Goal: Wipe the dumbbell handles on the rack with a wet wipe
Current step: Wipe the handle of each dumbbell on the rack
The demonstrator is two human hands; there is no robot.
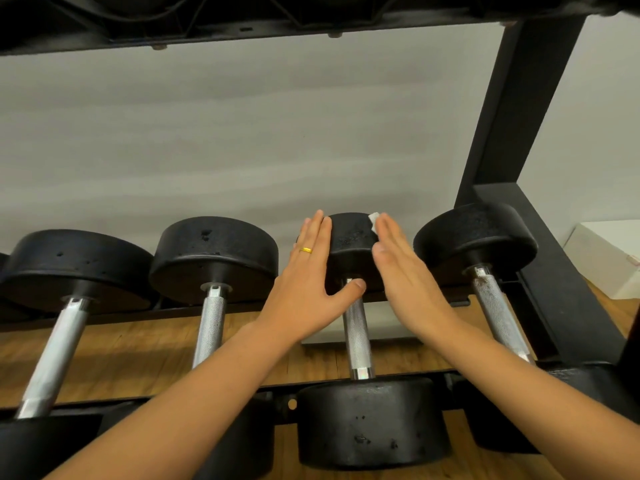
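On the lower tier of the rack [519, 116], your two hands flank the far head [349, 244] of the third dumbbell from the left. Your left grip [308, 271] lies flat against the left side of that head, fingers straight and close together, a gold ring [305, 250] on one of them. Its thumb [353, 285] reaches underneath, right where the knurled handle [356, 337] meets the head. Your right grip [398, 271] mirrors it on the right side, also with straight fingers, so neither hand is curled round anything. The wet wipe [374, 221] shows only as a small white corner poking out past your right fingertips, against the top right edge of the head; how much of it sits under the palm cannot be told.

That handle is bare between your wrists, running down to the near head [370, 420]. Two more dumbbells rest to the left, with handles [55, 351] and [209, 327], and one to the right [498, 313]. Wooden floor [138, 348] shows beneath the rails, a grey wall [242, 133] behind, and a white box [609, 258] stands beyond the right post.
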